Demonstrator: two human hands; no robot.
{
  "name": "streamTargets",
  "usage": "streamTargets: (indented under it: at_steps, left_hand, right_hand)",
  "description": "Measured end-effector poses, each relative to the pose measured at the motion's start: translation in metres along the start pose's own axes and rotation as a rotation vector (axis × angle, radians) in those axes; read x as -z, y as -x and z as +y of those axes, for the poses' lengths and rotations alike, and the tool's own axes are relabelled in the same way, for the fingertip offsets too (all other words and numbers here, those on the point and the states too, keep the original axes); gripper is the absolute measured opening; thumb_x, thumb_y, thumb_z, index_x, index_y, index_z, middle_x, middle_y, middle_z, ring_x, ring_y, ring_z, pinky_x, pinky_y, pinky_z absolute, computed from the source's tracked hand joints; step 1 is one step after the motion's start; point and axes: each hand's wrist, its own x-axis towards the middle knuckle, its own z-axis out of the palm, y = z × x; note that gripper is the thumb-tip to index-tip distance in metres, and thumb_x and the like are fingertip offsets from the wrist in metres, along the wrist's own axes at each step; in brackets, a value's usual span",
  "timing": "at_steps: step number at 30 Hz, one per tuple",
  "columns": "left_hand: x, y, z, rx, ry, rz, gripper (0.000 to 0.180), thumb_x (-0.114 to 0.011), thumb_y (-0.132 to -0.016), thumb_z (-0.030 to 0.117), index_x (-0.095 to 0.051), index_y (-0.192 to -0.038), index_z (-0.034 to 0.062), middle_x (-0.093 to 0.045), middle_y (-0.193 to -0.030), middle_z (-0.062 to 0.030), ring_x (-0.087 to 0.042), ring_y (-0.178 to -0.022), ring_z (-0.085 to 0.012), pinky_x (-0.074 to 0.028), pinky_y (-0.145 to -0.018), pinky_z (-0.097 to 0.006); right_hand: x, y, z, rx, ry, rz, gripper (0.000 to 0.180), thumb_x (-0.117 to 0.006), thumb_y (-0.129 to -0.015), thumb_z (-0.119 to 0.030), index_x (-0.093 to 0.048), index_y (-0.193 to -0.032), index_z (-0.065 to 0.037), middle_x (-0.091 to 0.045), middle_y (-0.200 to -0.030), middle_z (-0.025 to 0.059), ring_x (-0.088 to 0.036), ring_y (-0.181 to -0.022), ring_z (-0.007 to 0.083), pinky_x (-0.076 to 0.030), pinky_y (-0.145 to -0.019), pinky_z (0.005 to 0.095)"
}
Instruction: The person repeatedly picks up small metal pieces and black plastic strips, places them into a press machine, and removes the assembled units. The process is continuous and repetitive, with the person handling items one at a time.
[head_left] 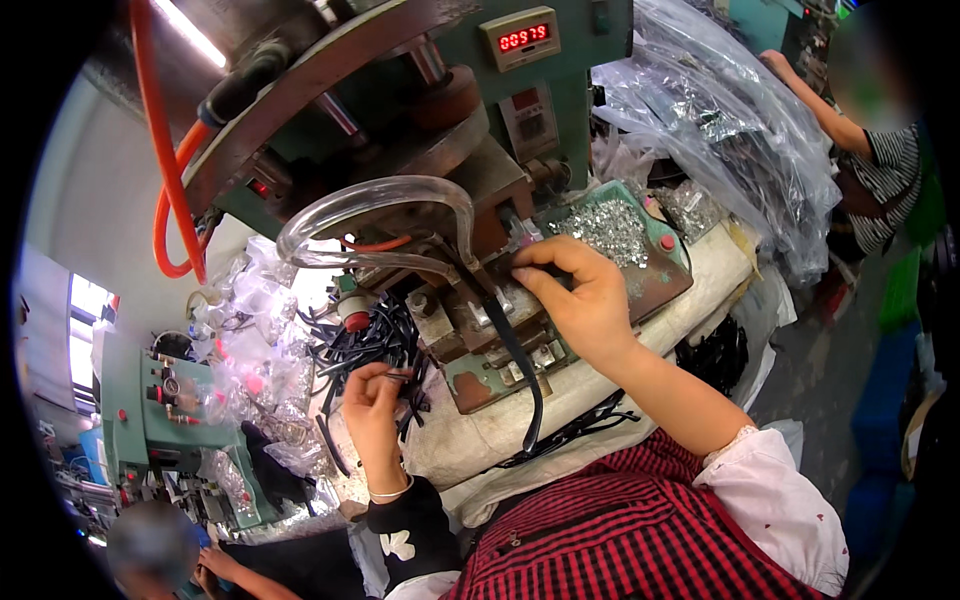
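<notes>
My left hand (pixel 370 402) is closed in a pinch on a thin metal piece (pixel 398 375), beside a heap of black strips (pixel 375 335). My right hand (pixel 580 300) has thumb and forefinger pressed together at the die block (pixel 505 275) of a green press; whatever they pinch is hidden. Between my hands, a long black strip (pixel 518 365) runs out of the die and curves down over the front edge. Small shiny metal bits (pixel 545 355) lie on the press base under the die.
At right, a green tray (pixel 625 195) holds many small silvery pieces, near a red button (pixel 667 242). A clear hose (pixel 375 190) arches over the die. Clear plastic bags (pixel 265 310) pile up at left. Co-workers sit at far right and lower left.
</notes>
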Motion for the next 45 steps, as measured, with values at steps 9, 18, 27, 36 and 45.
streamTargets:
  at_steps: [9,18,27,36,45]
  left_hand:
    - [-0.065,0.025,0.135,-0.789,-0.044,0.08,0.02,-0.058,-0.102,0.008,-0.066,-0.11,-0.0081,-0.071,-0.099,-0.0152,-0.067,-0.074,-0.0167,-0.053,-0.064,-0.023]
    - [-0.068,0.027,0.106,-1.146,-0.208,-0.108,0.011,-0.063,-0.095,0.004,-0.065,-0.096,-0.0062,-0.071,-0.091,-0.0219,-0.069,-0.077,-0.0255,-0.057,-0.071,-0.033]
    - [-0.06,0.011,0.119,-0.979,-0.042,-0.067,0.017,-0.058,-0.099,0.007,-0.065,-0.104,-0.0078,-0.071,-0.095,-0.0192,-0.065,-0.068,-0.0192,-0.054,-0.06,-0.029]
    - [-0.103,0.032,0.085,-1.414,-0.51,-0.338,0.025,-0.085,-0.073,0.008,-0.074,-0.095,0.0052,-0.074,-0.09,-0.0102,-0.066,-0.061,-0.0173,-0.046,-0.05,-0.028]
    - [-0.103,0.03,0.073,-1.402,-0.522,-0.305,0.028,-0.086,-0.072,0.009,-0.074,-0.098,0.0069,-0.076,-0.098,-0.0114,-0.063,-0.058,-0.0159,-0.043,-0.048,-0.027]
  right_hand:
    - [-0.028,0.006,-0.019,-0.335,-0.37,-0.024,0.039,-0.069,-0.088,0.002,-0.061,-0.125,0.001,-0.066,-0.096,0.0022,-0.059,-0.092,0.007,-0.048,-0.081,0.0232]
    - [-0.001,0.017,-0.066,-0.61,-0.802,-0.104,0.049,-0.055,-0.09,0.005,-0.05,-0.138,0.006,-0.061,-0.124,0.0138,-0.059,-0.107,0.0151,-0.048,-0.092,0.0267]
    - [0.023,-0.002,-0.062,-0.62,-0.944,-0.265,0.064,-0.056,-0.082,0.001,-0.045,-0.144,0.009,-0.056,-0.139,0.0176,-0.053,-0.126,0.0248,-0.041,-0.105,0.0315]
    - [0.061,-0.025,0.022,-0.032,0.048,0.082,0.044,-0.061,-0.092,-0.001,-0.057,-0.135,-0.003,-0.064,-0.13,0.01,-0.057,-0.121,0.0192,-0.04,-0.109,0.0336]
    - [0.104,0.027,0.054,-0.01,0.922,-0.008,0.014,-0.074,-0.08,-0.01,-0.07,-0.093,-0.005,-0.064,-0.096,0.0103,-0.06,-0.096,0.03,-0.048,-0.088,0.0402]
